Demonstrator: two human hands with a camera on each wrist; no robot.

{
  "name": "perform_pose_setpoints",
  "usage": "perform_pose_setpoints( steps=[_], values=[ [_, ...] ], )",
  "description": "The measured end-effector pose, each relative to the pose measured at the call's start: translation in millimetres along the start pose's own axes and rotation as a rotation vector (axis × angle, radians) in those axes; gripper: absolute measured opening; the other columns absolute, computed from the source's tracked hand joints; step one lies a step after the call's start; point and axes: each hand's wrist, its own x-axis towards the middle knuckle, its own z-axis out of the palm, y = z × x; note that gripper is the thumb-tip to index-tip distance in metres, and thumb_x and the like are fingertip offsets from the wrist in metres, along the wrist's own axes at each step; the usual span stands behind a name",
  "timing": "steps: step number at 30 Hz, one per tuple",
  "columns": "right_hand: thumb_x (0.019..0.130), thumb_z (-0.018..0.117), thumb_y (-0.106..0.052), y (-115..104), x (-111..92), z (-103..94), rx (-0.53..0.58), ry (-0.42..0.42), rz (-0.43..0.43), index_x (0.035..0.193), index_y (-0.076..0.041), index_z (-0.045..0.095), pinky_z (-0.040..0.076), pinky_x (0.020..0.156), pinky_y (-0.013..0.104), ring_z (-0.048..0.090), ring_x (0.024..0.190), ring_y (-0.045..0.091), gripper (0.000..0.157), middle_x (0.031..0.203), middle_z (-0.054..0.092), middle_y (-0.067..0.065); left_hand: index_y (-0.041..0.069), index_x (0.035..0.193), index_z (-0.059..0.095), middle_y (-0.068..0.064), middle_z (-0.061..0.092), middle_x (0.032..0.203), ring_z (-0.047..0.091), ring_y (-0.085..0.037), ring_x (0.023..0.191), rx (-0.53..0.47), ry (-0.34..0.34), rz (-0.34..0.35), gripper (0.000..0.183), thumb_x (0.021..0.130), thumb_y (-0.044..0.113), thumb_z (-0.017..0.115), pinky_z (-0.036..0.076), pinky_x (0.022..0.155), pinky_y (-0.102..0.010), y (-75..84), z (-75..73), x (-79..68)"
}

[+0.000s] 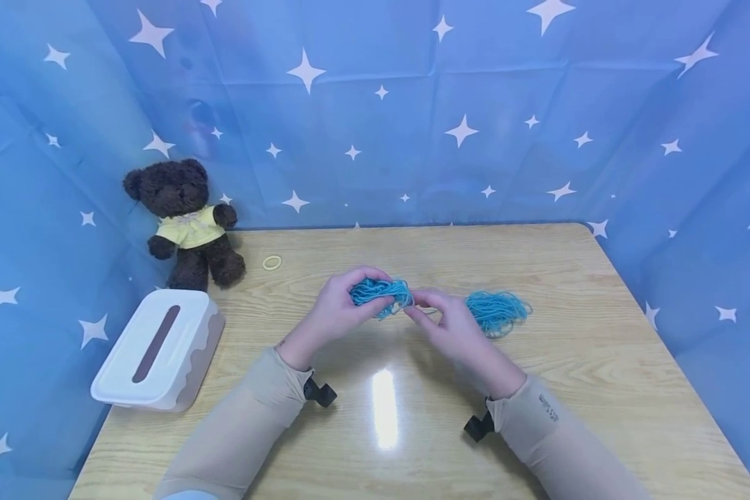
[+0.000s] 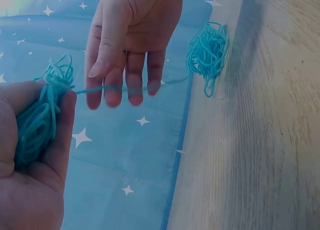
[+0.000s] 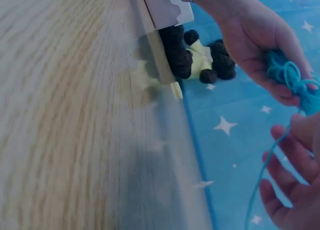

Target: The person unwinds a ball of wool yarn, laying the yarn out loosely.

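In the head view my left hand (image 1: 344, 305) grips a looped bundle of teal yarn (image 1: 384, 292) over the middle of the table. The left wrist view shows this bundle (image 2: 37, 122) between thumb and fingers, with strands wrapped round its upper end. My right hand (image 1: 453, 326) is close beside it, fingers extended. A single strand (image 2: 122, 89) leaves the held bundle, crosses the right fingers below the thumb tip, and runs to a second, looser pile of teal yarn (image 1: 496, 312) lying on the table.
A dark brown teddy bear (image 1: 190, 222) in a yellow shirt sits at the back left. In front of it stands a white lidded box (image 1: 131, 347) with a slot on top. A small yellow ring (image 1: 271, 262) lies near the back edge of the wooden table (image 1: 600, 430).
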Motion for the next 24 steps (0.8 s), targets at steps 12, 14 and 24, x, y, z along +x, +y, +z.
perform_pose_setpoints(
  steps=[12, 14, 24],
  values=[
    [0.111, 0.069, -0.023, 4.9, -0.7, -23.6, -0.06, 0.112, -0.019, 0.119, -0.017, 0.081, 0.057, 0.068, 0.032, 0.072, 0.093, 0.019, 0.015, 0.111, 0.081, 0.0, 0.017, 0.125, 0.077, -0.008, 0.081, 0.121, 0.077, -0.018, 0.098, -0.003, 0.01, -0.044, 0.027, 0.099, 0.021, 0.085, 0.066, 0.081, -0.029, 1.5, -1.4, -0.8],
    [0.111, 0.067, -0.021, 8.2, -0.8, -32.6, -0.091, 0.129, -0.029, 0.119, -0.015, 0.079, 0.05, 0.058, 0.027, 0.065, 0.077, 0.018, 0.015, 0.109, 0.079, 0.002, 0.017, 0.124, 0.077, -0.008, 0.082, 0.121, 0.077, -0.018, 0.097, -0.002, 0.019, -0.042, 0.026, 0.099, 0.02, 0.085, 0.066, 0.08, -0.029, 1.3, -1.9, -0.5],
    [0.113, 0.063, -0.017, 25.3, -1.0, -81.9, -0.231, 0.157, -0.04, 0.118, -0.009, 0.076, 0.045, 0.058, 0.029, 0.056, 0.071, 0.014, 0.016, 0.107, 0.077, 0.01, 0.018, 0.123, 0.077, -0.007, 0.081, 0.12, 0.076, -0.017, 0.093, 0.006, 0.049, -0.049, 0.026, 0.098, 0.016, 0.083, 0.064, 0.073, -0.028, 1.9, -3.4, 0.2]
  ],
)
